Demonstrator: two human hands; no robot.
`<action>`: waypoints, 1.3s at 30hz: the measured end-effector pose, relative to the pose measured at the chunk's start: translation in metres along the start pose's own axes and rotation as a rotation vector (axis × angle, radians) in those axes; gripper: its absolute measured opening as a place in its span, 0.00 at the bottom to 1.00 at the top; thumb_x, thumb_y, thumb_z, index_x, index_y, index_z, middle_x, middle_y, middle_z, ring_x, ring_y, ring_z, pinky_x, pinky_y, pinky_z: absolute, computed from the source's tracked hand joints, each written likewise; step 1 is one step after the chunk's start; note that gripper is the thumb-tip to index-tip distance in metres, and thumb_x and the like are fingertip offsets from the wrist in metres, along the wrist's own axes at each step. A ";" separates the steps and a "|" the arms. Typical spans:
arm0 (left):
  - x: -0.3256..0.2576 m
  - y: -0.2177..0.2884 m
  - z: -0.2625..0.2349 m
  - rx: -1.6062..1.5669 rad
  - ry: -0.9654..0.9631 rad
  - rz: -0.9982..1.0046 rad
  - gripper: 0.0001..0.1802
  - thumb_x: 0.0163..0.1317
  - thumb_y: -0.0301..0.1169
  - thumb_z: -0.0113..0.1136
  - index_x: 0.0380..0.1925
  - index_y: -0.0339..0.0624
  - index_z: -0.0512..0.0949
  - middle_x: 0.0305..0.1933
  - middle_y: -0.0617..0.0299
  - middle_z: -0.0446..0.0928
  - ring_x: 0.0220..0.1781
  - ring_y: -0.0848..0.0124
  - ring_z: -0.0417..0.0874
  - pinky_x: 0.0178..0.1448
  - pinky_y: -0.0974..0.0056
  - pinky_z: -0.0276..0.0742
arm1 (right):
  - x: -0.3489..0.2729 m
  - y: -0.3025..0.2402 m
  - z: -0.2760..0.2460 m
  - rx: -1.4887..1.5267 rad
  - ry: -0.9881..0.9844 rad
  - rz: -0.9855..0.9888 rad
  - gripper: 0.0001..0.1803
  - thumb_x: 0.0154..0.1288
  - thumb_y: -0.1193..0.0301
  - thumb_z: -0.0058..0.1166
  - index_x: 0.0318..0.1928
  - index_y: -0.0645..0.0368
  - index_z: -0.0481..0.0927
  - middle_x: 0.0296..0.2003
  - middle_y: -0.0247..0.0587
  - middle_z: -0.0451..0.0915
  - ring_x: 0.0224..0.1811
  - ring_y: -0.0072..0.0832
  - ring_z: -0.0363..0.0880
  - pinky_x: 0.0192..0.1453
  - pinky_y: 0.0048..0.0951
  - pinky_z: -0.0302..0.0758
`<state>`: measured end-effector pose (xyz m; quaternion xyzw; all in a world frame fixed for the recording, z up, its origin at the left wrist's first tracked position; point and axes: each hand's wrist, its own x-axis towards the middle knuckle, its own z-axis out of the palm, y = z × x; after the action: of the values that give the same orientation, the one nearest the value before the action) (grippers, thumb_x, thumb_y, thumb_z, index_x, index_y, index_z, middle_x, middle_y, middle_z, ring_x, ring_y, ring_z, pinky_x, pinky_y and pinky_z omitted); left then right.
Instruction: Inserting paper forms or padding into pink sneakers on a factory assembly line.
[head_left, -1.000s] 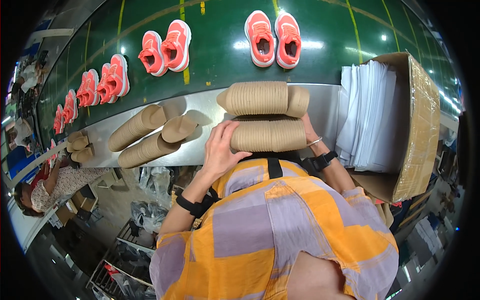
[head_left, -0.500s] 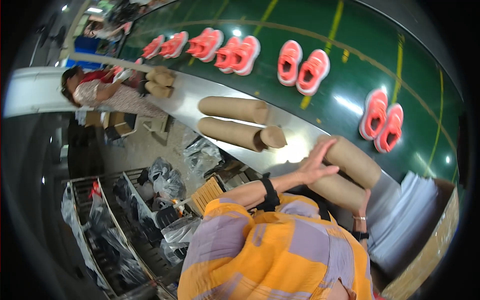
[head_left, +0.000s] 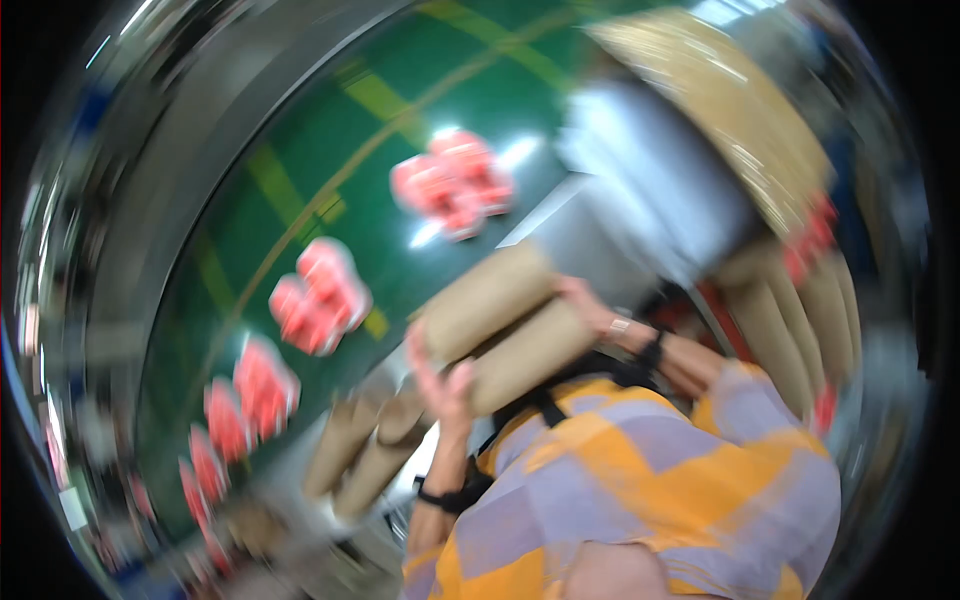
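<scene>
Two brown rolls [head_left: 490, 305], side by side, lie between my hands in front of my chest. My left hand [head_left: 440, 385] presses on their left ends with its fingers stretched. At their right ends, my right hand [head_left: 585, 305] grips them, its fingers partly hidden behind the rolls. Motion blur hides whether the rolls still touch the metal ledge. Another pair of brown rolls [head_left: 365, 455] lies just left of my left hand.
Pairs of coral shoes [head_left: 318, 295] stand along the green belt [head_left: 270, 215] beyond the ledge. At the upper right is an open cardboard box [head_left: 720, 110] with pale sheets [head_left: 630, 160] inside. More brown rolls [head_left: 765, 320] stand at the right with red things by them.
The whole view has swung toward the right, bringing the box and further rolls into sight. My hands remain at the two ends of the rolls.
</scene>
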<state>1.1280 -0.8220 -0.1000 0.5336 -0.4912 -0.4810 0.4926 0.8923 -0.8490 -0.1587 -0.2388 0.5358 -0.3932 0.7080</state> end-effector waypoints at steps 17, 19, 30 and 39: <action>-0.084 -0.014 0.164 -0.037 -1.066 -0.181 0.44 0.54 0.34 0.62 0.69 0.36 0.55 0.68 0.52 0.61 0.69 0.61 0.61 0.73 0.57 0.51 | -0.235 0.175 -0.099 0.592 0.717 -0.485 0.21 0.72 0.61 0.43 0.55 0.61 0.78 0.47 0.36 0.80 0.46 0.22 0.78 0.53 0.27 0.74; -0.104 -0.030 0.190 -0.027 -1.166 -0.227 0.43 0.54 0.34 0.62 0.69 0.37 0.55 0.68 0.52 0.61 0.69 0.61 0.61 0.73 0.58 0.53 | -0.260 0.207 -0.109 0.513 0.795 -0.513 0.21 0.71 0.61 0.44 0.55 0.61 0.77 0.48 0.36 0.80 0.47 0.23 0.77 0.54 0.27 0.74; -0.234 -0.165 0.370 0.061 -1.468 -0.468 0.40 0.55 0.33 0.60 0.69 0.43 0.57 0.67 0.52 0.62 0.68 0.60 0.64 0.69 0.59 0.61 | -0.334 0.364 -0.250 0.895 1.071 -0.238 0.23 0.67 0.58 0.39 0.45 0.66 0.78 0.38 0.41 0.81 0.36 0.26 0.82 0.42 0.27 0.80; -0.337 -0.329 0.532 0.393 -1.575 -0.109 0.28 0.58 0.40 0.63 0.54 0.31 0.73 0.58 0.46 0.74 0.63 0.62 0.72 0.64 0.58 0.67 | -0.388 0.640 -0.496 1.181 1.191 -0.250 0.16 0.68 0.70 0.41 0.48 0.67 0.77 0.44 0.42 0.80 0.40 0.31 0.80 0.47 0.32 0.78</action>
<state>0.5961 -0.5029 -0.4460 0.1386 -0.7424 -0.6436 -0.1241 0.5705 -0.1228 -0.5777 0.3596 0.4956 -0.7440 0.2676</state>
